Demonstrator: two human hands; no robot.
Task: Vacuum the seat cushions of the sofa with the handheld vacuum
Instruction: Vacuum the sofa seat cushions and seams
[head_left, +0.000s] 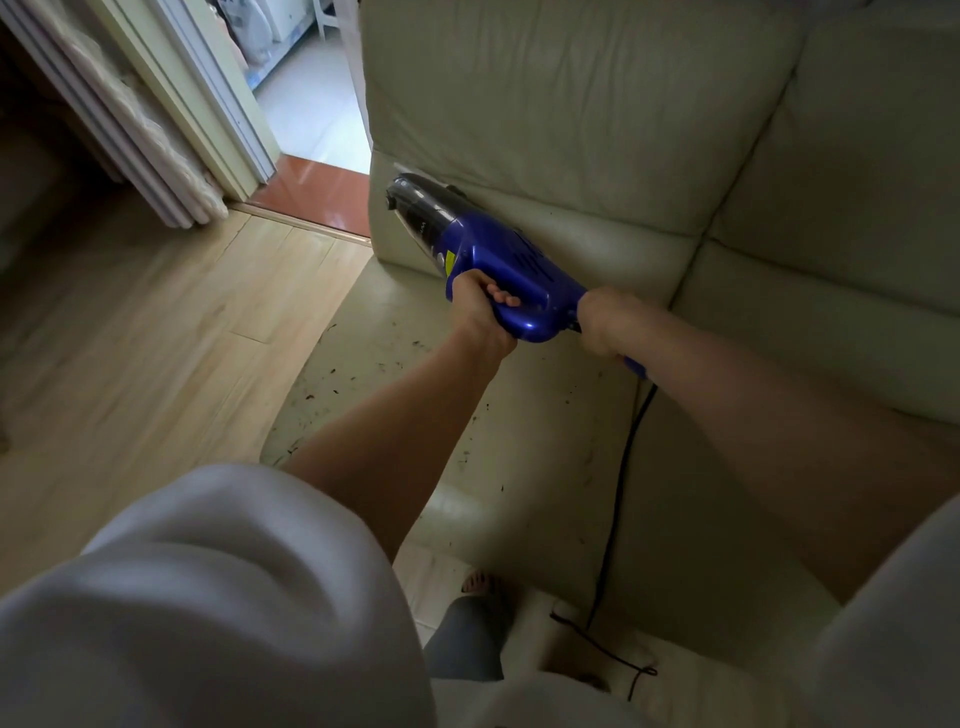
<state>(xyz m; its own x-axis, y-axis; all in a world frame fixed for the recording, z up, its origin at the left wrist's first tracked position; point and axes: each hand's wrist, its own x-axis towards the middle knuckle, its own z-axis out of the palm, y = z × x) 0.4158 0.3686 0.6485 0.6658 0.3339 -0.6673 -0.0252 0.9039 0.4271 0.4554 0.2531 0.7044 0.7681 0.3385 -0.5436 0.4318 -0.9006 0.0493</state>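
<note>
Blue vacuum: nose pointing to 10 o'clock, in the crease at the seat cushion's back corner.
Grip: left hand curled round the body, right hand clamped on the rear handle.
Crumbs: scattered toward 6 o'clock (plenty left).
Advice: draw slow overlapping strokes toward yourself, cord trailing clear.

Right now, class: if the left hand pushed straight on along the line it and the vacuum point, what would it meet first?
Probably the sofa's back cushion: the left hand grips the blue handheld vacuum, whose nozzle already sits at the crease above the seat cushion. Depth is uncertain.
</note>
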